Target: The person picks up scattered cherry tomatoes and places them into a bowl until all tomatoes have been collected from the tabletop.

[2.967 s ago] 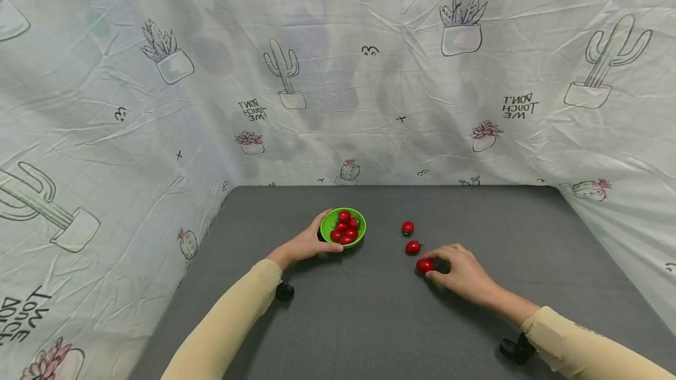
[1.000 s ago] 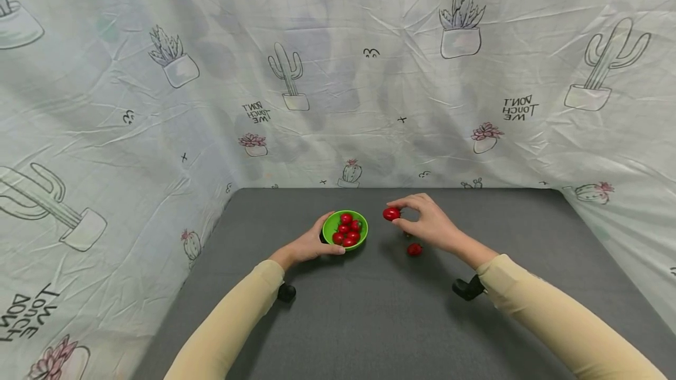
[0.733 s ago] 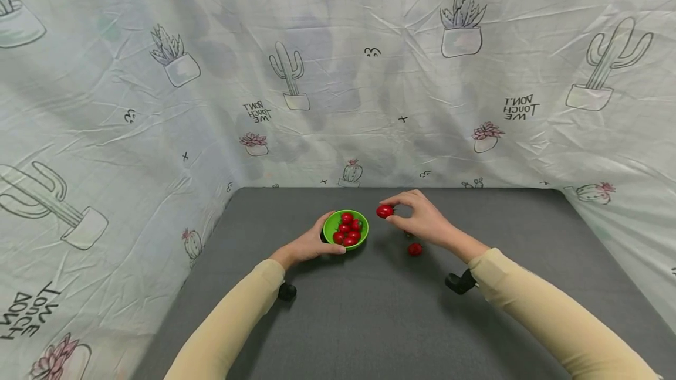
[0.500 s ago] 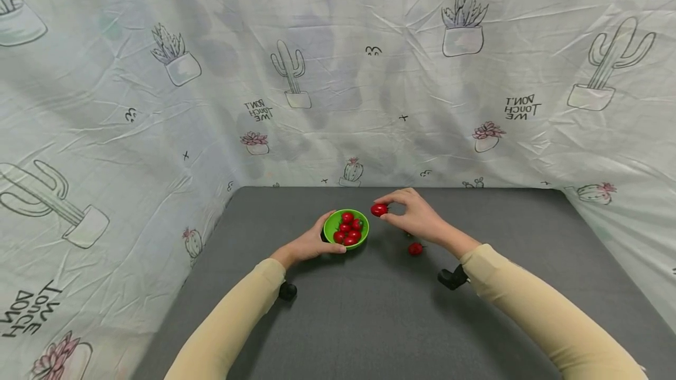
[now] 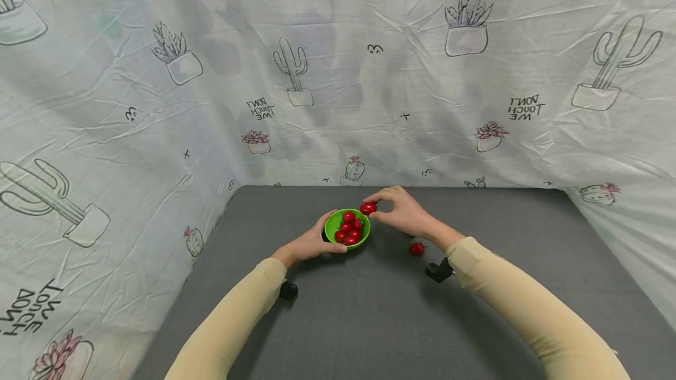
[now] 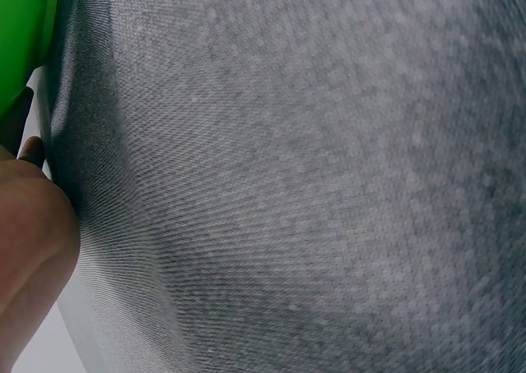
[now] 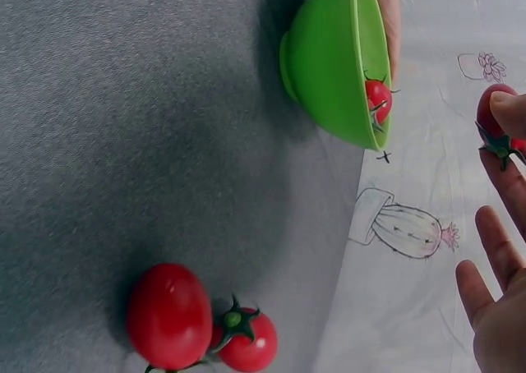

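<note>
A green bowl (image 5: 331,226) with several cherry tomatoes (image 5: 345,227) in it stands on the table. My left hand (image 5: 308,245) grips it from the left, thumb along the near side and fingers round the far side. Between thumb and fingertips, my right hand (image 5: 404,213) pinches a cherry tomato (image 5: 368,208) just above the bowl's right rim. The right wrist view shows this tomato's green calyx (image 7: 498,145). Two more tomatoes lie on the table below the right hand: a larger-looking one (image 7: 168,315) and another (image 7: 246,340), which the right arm mostly hides in the head view.
The dark grey tabletop (image 5: 348,321) ends at a pale cloth backdrop (image 5: 338,75) printed with cacti, which also hangs along the sides. A black wrist device (image 5: 439,271) sits under the right wrist, another black device (image 5: 288,291) under the left.
My right hand has picked up a cherry tomato from the table, lifted it and carried it left to the bowl's rim. The left hand keeps its hold on the bowl.
</note>
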{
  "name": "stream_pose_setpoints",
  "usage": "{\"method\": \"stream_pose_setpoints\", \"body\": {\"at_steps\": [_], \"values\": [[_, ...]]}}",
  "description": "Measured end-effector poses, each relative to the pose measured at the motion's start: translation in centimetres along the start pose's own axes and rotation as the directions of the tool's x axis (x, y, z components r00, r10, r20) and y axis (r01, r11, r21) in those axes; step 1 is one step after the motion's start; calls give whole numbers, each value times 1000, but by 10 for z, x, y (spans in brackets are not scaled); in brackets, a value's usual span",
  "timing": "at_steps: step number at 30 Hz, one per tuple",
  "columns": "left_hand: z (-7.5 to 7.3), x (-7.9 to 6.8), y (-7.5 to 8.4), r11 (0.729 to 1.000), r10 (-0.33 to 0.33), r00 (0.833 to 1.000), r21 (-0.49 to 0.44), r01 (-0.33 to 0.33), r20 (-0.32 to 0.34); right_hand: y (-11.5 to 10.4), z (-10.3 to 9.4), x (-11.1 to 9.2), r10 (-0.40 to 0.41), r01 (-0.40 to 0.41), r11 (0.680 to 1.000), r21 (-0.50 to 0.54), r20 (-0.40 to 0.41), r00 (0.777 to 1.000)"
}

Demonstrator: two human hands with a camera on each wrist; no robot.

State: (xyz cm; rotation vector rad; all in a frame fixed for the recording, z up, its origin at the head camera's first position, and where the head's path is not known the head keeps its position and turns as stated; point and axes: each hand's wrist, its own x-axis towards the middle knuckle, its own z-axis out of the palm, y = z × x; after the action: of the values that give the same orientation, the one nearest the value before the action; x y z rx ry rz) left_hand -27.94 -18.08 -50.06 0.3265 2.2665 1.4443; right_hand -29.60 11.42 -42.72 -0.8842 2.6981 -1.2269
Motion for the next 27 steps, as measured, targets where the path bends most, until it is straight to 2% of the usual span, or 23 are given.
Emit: {"method": "stream_pose_setpoints", "body": {"at_steps": [14,27], "values": [[1,3,-1,1000,-19,1000,7,19,1,-4,13,21,-3,3,1000,5,57,998],[1,0,0,1000,-18,1000,4,18,-1,9,17,42,5,-19,997,76,185,983]]}}
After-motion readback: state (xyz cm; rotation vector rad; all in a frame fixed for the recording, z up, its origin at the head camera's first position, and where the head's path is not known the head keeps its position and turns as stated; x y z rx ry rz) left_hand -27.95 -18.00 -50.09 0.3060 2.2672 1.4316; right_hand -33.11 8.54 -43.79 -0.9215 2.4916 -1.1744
